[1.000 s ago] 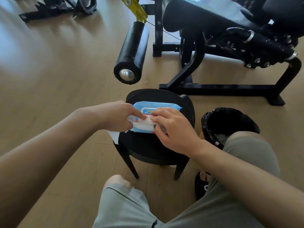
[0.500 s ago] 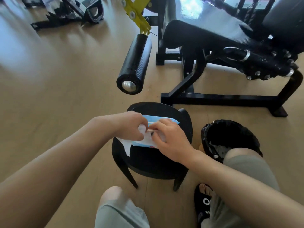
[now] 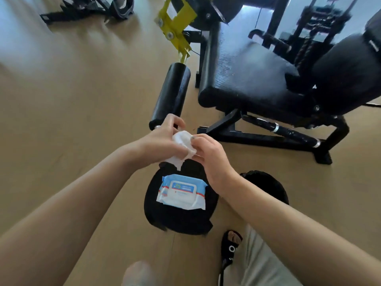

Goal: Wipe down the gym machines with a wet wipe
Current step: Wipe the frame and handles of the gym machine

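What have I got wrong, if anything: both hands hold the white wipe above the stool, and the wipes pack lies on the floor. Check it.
The pack's place is wrong. The head view shows the wipes pack lying on the black stool, not the floor. Both hands, left and right, do hold the wipe.

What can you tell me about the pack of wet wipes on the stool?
The wet wipes pack is a soft, flat plastic pouch, blue and white with a red stripe and a large white flap lid that looks shut. It lies flat on the black stool, slightly skewed. Neither hand touches it; the print is too blurred to read.
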`<action>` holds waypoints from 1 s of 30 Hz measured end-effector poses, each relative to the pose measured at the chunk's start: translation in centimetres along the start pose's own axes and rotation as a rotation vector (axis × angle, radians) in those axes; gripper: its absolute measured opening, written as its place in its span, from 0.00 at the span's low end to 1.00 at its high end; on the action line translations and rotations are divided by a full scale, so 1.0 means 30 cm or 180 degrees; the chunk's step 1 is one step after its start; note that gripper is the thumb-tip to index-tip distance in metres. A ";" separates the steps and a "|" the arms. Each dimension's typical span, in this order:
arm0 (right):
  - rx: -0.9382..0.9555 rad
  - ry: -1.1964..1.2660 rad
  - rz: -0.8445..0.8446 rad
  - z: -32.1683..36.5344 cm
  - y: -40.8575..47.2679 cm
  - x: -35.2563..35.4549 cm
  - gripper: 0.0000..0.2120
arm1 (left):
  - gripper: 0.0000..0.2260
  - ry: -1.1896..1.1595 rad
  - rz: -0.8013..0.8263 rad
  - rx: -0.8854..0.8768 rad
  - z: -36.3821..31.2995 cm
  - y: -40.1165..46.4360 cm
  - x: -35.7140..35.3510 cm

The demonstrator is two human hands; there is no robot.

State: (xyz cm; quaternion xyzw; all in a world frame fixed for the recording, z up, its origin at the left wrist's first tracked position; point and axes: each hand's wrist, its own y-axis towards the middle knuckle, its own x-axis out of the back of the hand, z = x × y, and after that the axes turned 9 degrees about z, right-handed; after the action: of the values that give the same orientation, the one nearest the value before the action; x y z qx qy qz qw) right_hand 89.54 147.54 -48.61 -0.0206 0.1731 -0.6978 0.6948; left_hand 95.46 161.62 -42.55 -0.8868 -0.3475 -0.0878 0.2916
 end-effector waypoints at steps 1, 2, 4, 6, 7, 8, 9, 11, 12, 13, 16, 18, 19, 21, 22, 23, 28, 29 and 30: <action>-0.0068 0.0002 -0.0050 0.074 -0.022 0.000 0.09 | 0.28 0.0026 0.0006 0.0050 -0.065 -0.025 0.018; -0.0129 -0.0049 -0.0099 0.149 -0.044 0.000 0.08 | 0.25 0.0068 0.0010 0.0085 -0.131 -0.052 0.037; -0.0188 -0.0174 -0.0177 0.301 -0.091 0.001 0.08 | 0.20 0.0148 0.0043 0.0100 -0.263 -0.105 0.075; -0.0225 -0.0068 -0.0216 0.447 -0.138 0.001 0.10 | 0.16 0.0227 0.0082 0.0115 -0.393 -0.161 0.110; -0.0251 0.0043 -0.0227 0.519 -0.162 -0.001 0.10 | 0.14 0.0259 0.0100 0.0150 -0.456 -0.188 0.129; -0.0276 0.0117 -0.0243 0.587 -0.183 -0.005 0.12 | 0.12 0.0286 0.0125 0.0195 -0.520 -0.214 0.146; -0.0307 0.0146 -0.0254 0.653 -0.205 -0.007 0.13 | 0.11 0.0308 0.0166 0.0237 -0.580 -0.238 0.163; -0.0369 0.0210 -0.0275 0.778 -0.241 -0.015 0.12 | 0.10 0.0355 0.0269 0.0290 -0.698 -0.281 0.198; -0.0407 0.0292 -0.0286 0.835 -0.257 -0.017 0.11 | 0.10 0.0381 0.0326 0.0299 -0.754 -0.303 0.214; -0.0443 0.0382 -0.0306 0.889 -0.271 -0.018 0.11 | 0.10 0.0401 0.0387 0.0298 -0.805 -0.321 0.230; -0.0473 0.0624 -0.0340 1.030 -0.306 -0.008 0.15 | 0.11 0.0393 0.0644 0.0243 -0.951 -0.364 0.275; -0.0461 0.0715 -0.0348 1.100 -0.317 0.010 0.16 | 0.15 0.0318 0.0762 0.0219 -1.032 -0.376 0.303; -0.0460 0.0745 -0.0344 1.130 -0.318 0.021 0.17 | 0.16 0.0279 0.0790 0.0202 -1.065 -0.377 0.317; -0.0448 0.0845 -0.0284 1.186 -0.309 0.045 0.21 | 0.13 0.0125 0.0831 0.0151 -1.120 -0.368 0.342; -0.0441 0.0920 -0.0250 1.211 -0.302 0.057 0.23 | 0.10 0.0007 0.0847 0.0139 -1.143 -0.361 0.355; -0.0451 0.1010 -0.0197 1.237 -0.292 0.071 0.25 | 0.07 -0.0095 0.0862 0.0130 -1.168 -0.354 0.368; -0.0189 0.1176 0.0620 1.356 -0.238 0.154 0.26 | 0.08 -0.0231 0.0601 -0.0037 -1.279 -0.278 0.423; -0.0071 0.1141 0.0688 1.372 -0.220 0.171 0.24 | 0.09 -0.0179 0.0481 -0.0068 -1.298 -0.256 0.433; 0.0005 0.1074 0.0660 1.388 -0.203 0.183 0.22 | 0.09 -0.0157 0.0375 -0.0098 -1.314 -0.236 0.441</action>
State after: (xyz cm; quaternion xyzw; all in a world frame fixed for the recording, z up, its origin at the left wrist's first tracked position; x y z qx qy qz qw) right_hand 94.69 133.17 -9.02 0.1151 0.2878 -0.6162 0.7240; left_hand 102.43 150.46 -2.46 -0.9121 -0.3003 -0.0539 0.2739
